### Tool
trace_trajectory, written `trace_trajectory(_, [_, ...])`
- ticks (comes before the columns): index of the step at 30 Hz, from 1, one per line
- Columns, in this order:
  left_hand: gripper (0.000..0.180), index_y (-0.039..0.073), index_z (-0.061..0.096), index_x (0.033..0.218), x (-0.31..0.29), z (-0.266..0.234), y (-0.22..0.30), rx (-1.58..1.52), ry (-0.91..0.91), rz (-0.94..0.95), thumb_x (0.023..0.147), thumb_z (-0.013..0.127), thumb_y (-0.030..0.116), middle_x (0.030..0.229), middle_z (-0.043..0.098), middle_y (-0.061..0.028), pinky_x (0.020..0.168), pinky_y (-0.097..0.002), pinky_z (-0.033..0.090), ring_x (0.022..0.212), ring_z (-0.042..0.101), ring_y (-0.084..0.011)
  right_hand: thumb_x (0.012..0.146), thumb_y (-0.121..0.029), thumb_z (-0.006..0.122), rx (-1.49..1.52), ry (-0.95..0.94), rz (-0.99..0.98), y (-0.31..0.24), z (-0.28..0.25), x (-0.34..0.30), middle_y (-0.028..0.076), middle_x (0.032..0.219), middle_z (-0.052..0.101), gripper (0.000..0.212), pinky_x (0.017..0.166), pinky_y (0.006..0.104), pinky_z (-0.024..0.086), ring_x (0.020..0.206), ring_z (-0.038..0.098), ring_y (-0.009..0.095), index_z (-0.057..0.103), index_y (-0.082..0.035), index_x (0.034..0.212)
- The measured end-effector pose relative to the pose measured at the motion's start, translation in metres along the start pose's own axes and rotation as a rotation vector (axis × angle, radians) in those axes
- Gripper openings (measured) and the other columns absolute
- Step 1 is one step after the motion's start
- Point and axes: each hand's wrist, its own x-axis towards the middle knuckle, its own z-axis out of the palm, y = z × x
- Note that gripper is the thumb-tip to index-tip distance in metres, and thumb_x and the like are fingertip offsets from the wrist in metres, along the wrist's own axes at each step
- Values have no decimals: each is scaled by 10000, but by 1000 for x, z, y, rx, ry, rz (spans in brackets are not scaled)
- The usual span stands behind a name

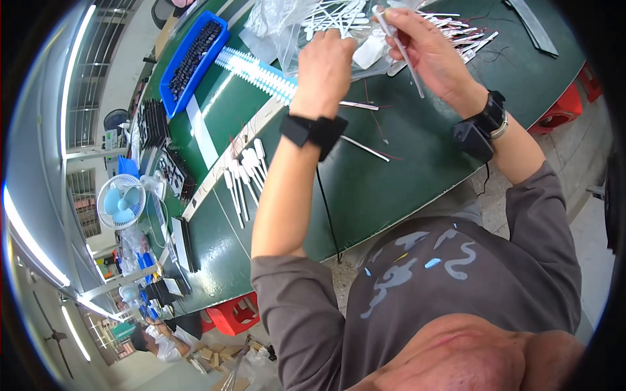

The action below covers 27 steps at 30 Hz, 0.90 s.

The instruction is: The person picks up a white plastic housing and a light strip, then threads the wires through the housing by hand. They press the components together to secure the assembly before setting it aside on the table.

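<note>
My right hand [435, 62] pinches a slim white stick-shaped piece [405, 55] near its upper end, and the piece slants down across the fingers. To its left, my left hand [326, 62] is curled over the edge of a clear plastic bag [277, 23]. The left fingers point away and what they hold, if anything, is hidden. Beyond both hands lies a heap of white sticks [339, 14], partly in the bag. More white pieces with thin red wires [466, 39] lie beside the right hand. Two single sticks rest nearer me, one of them a wired stick [365, 148].
A blue tray [195, 62] of small black parts stands at the far left. Near it lie a light-blue and white toothed strip [261, 75] and a group of white paddle-ended sticks [244, 173]. A black cable [326, 208] crosses the green table [391, 189]. A fan [122, 202] stands farther left.
</note>
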Motion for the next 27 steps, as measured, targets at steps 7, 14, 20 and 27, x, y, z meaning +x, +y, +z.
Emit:
trace_trajectory(7, [193,188,722,1018,11,23,-30,94,-340,149,870,626,112,997,664,-63,812,-392,530,981,639,-267,999,-262,603,-215,600,410,-22,24,-2,-60,890,600,227,658,211,448,738,514,34,668,-74,1109])
trace_trajectory(14, [203,82,669,986,3,-8,0,-37,174,326,788,636,50,974,670,-87,810,-418,532,913,638,-289,992,-253,617,-201,651,394,-23,31,-4,-59,835,591,203,655,212,440,716,508,30,679,-78,1074])
trace_trajectory(20, [154,21,654,984,-39,-71,55,-316,416,-51,835,688,36,825,613,-30,654,-302,472,733,574,-144,988,-264,623,-263,580,424,-15,28,-12,-63,814,578,203,670,208,437,714,506,28,675,-86,1070])
trace_trajectory(27, [183,-1,677,994,-89,-49,82,-1123,230,-802,936,701,171,719,535,43,522,-200,305,626,405,-1,991,-272,617,-179,530,593,15,65,-36,-74,826,570,195,694,213,440,745,511,28,660,-99,1070])
